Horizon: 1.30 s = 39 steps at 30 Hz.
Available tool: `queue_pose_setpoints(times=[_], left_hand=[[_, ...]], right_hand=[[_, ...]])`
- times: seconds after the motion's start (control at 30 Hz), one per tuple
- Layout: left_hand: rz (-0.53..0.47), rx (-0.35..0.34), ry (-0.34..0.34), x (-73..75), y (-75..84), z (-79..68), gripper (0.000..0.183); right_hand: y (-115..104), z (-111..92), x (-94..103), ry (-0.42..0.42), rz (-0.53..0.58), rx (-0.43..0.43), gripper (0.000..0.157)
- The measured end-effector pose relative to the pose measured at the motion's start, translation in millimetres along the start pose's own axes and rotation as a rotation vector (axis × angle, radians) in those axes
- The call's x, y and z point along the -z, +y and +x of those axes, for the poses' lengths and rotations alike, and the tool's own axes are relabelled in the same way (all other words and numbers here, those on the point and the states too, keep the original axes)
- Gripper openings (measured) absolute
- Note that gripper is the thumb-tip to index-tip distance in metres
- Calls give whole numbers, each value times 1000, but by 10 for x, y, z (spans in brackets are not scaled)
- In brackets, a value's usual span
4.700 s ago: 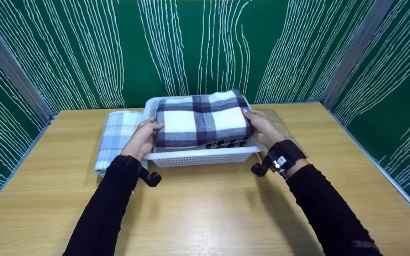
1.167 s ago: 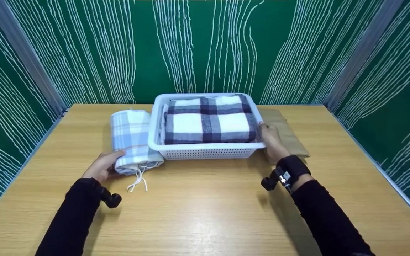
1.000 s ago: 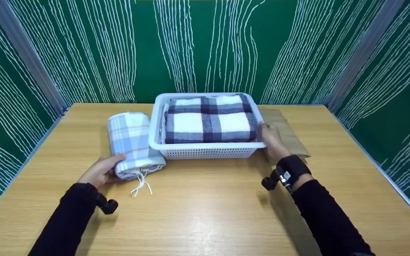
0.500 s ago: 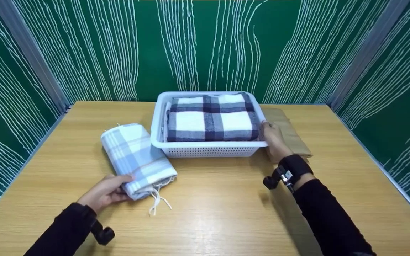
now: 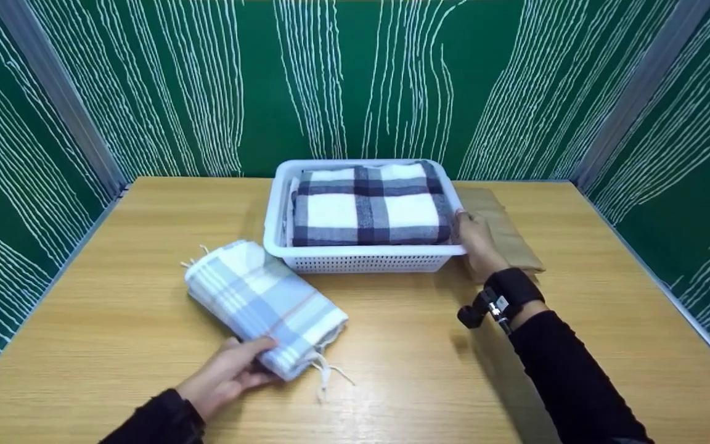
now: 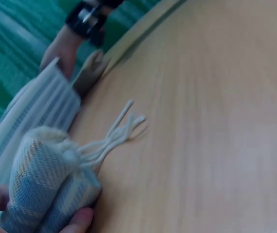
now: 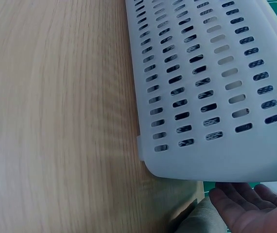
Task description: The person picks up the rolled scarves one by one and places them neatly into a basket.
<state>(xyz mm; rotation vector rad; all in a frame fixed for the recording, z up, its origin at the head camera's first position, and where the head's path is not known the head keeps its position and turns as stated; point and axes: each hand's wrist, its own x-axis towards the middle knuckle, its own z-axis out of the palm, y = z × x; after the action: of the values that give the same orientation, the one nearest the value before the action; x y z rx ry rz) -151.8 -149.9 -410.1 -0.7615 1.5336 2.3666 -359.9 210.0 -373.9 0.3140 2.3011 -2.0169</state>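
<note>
A wooden bench (image 5: 114, 308) stands between green walls. The left hand (image 5: 225, 376) pinches the folded blue plaid cloth (image 5: 265, 308), lying diagonally, fringe toward the person. The right hand (image 5: 477, 237), fingers relaxed, rests against the white basket (image 5: 361, 259).

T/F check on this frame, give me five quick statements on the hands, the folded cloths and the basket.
1. The left hand grips the near end of the light blue plaid cloth. True.
2. The light blue plaid cloth lies inside the white basket. False: it lies on the wooden table, in front of the basket's left corner.
3. A dark plaid cloth fills the basket. True.
4. The right hand is lifted high above the table. False: it is at the basket's right side, over a tan cloth.
5. The basket's walls are solid. False: they are slotted.
</note>
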Motion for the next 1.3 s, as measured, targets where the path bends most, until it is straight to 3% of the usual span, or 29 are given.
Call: queue_pose_setpoints(times=[0.13, 0.33, 0.47, 0.67, 0.87, 1.1, 1.3], left_hand=[[-51, 20, -53, -186, -142, -80, 51], [-54, 99, -256, -453, -368, -263, 43], [-46, 136, -303, -697, -523, -331, 36], [-21, 95, -252, -1089, -711, -295, 41], [-65, 40, -185, -1419, -835, -223, 47], [-147, 9, -129, -1710, -937, -201, 43], [-168, 15, -123, -1825, -957, -183, 38]], right_hand=[[-5, 2, 31, 6, -33, 6, 50], [17, -5, 35, -6, -66, 10, 50], [31, -1, 16, -1, -49, -1, 50], [24, -1, 7, 4, -44, -2, 50], [4, -4, -4, 2, -54, 26, 49], [8, -18, -6, 11, -73, 40, 49], [35, -20, -7, 27, -12, 78, 32]])
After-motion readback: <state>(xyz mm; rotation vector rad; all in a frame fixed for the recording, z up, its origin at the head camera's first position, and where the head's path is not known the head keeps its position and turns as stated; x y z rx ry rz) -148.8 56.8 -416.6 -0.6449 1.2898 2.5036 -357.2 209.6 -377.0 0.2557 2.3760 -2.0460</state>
